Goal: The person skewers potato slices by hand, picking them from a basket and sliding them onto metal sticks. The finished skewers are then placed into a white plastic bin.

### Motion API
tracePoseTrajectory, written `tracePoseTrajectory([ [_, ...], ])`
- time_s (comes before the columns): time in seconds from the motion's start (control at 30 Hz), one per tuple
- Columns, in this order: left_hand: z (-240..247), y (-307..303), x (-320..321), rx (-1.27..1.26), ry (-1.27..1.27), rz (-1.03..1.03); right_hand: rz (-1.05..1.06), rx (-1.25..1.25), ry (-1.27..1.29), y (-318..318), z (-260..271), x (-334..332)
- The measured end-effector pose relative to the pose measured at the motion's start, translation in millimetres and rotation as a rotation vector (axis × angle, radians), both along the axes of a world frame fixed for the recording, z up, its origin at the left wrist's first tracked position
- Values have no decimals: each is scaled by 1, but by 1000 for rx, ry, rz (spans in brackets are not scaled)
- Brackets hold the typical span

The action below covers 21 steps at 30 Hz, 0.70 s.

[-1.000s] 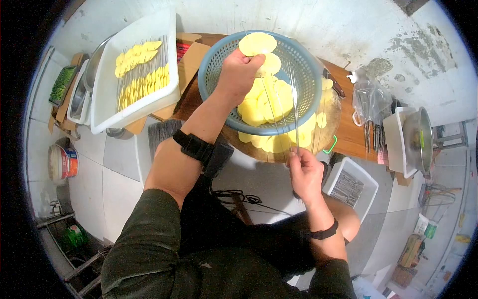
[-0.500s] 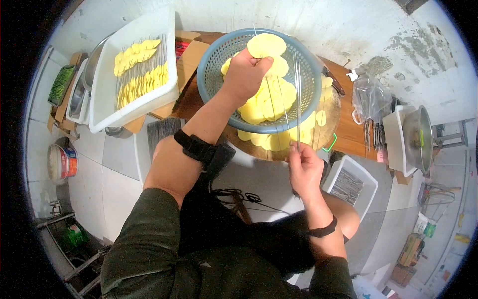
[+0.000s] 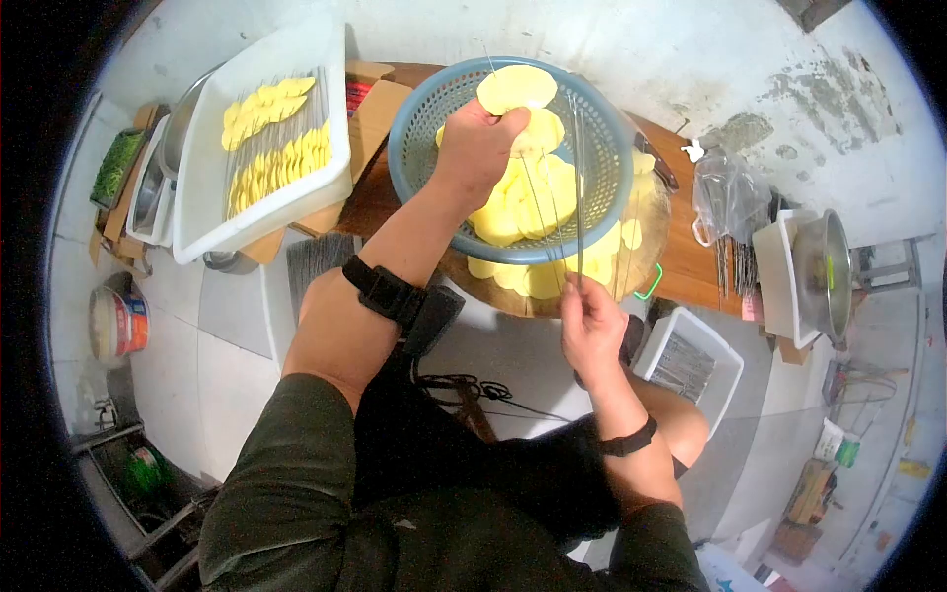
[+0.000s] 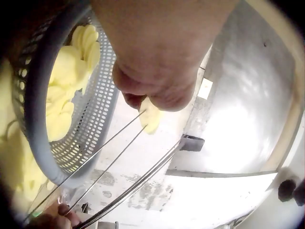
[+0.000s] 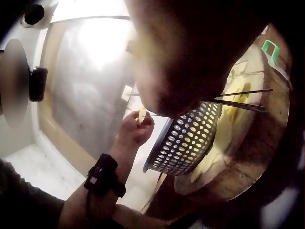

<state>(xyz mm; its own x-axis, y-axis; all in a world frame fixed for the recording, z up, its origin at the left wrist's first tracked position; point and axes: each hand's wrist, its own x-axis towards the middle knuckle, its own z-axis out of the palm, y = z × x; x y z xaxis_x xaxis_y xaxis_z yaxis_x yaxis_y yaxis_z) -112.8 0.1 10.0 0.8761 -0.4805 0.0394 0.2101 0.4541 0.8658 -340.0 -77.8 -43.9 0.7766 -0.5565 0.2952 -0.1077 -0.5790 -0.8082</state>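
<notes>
My left hand (image 3: 476, 143) grips thin yellow potato slices (image 3: 517, 89) above the basket, two of which show past the fingers. Two thin metal skewers (image 4: 111, 138) run from these slices down toward my right hand (image 3: 594, 328). That hand pinches the skewers' lower ends between thumb and fingers, along with a bundle of further skewers (image 3: 579, 178) standing up without slices. Below the left hand, more potato slices (image 3: 533, 202) lie heaped in a blue-grey perforated basket (image 3: 414, 202). The right wrist view shows the left hand (image 5: 136, 129) with a slice edge between its fingers.
The basket stands on a round wooden board (image 3: 646, 247) with loose slices, on a wooden table (image 3: 691, 276). At left, a white tub (image 3: 187, 232) holds skewered slices. A small white bin (image 3: 730, 370) of skewers stands lower right. A knife (image 3: 665, 176) lies behind the board.
My left hand shifted right with the slices, then back left. The right hand has moved slightly left and up, still pinching the skewers, and the skewer bundle leans a little differently.
</notes>
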Motion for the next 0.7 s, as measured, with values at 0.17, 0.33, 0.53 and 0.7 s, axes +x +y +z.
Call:
tracePoseTrajectory([
  [0.17, 1, 1, 1, -30, 3, 22, 31, -53, -38, 0, -5, 3],
  [0.33, 1, 2, 2, -16, -8, 5, -2, -26, 4, 2, 0, 5],
  [0.53, 2, 2, 0, -14, 8, 0, 14, 6, 15, 2, 1, 5],
  [0.7, -3, -1, 3, 6, 19, -19, 13, 2, 31, 0, 3, 4],
])
